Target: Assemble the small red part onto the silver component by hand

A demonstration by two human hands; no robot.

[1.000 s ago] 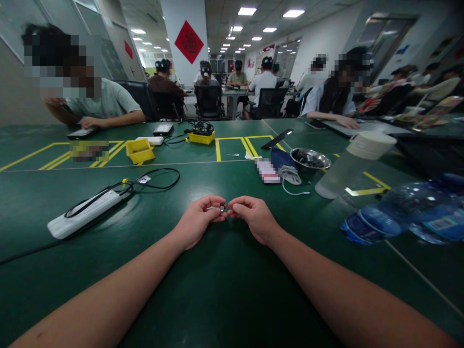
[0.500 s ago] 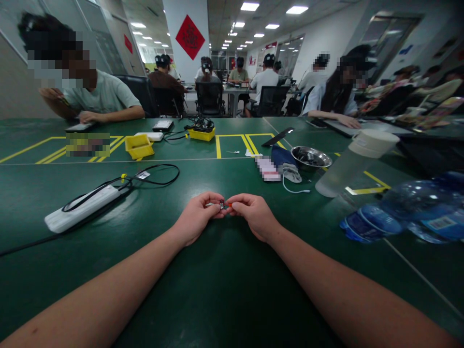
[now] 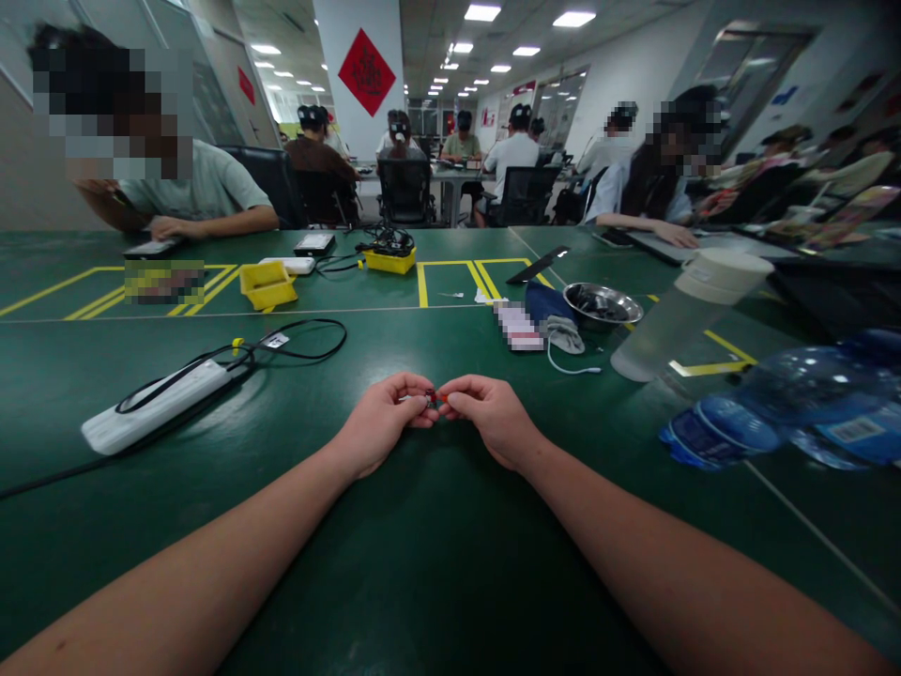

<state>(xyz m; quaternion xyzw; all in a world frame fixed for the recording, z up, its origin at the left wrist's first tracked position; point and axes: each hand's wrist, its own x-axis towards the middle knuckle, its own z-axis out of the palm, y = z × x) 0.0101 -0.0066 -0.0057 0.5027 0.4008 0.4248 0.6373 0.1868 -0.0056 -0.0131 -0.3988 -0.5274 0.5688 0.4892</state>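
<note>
Just above the green table [image 3: 422, 545], my two hands meet fingertip to fingertip. My left hand [image 3: 384, 418] pinches a small metallic part [image 3: 430, 400] between thumb and forefinger; its kind is too small to make out. In my right hand [image 3: 485, 413], thumb and fingers are closed on a small orange-red piece [image 3: 443, 398], mostly covered by the fingertips. The two small pieces are very close together; whether they touch, I cannot tell.
A white power strip [image 3: 161, 404] with a black cable lies left. Beyond are a yellow bin [image 3: 267, 285] and a yellow tray of cables [image 3: 390, 260]. On the right are a metal bowl [image 3: 602, 305], a frosted bottle [image 3: 654, 329] and blue plastic bottles [image 3: 732, 422]. Co-workers sit across the table.
The metallic part between my fingertips looks slightly turned and now shows a dark red tint. Both hands stay nearly in place, and the view has shifted very slightly.
</note>
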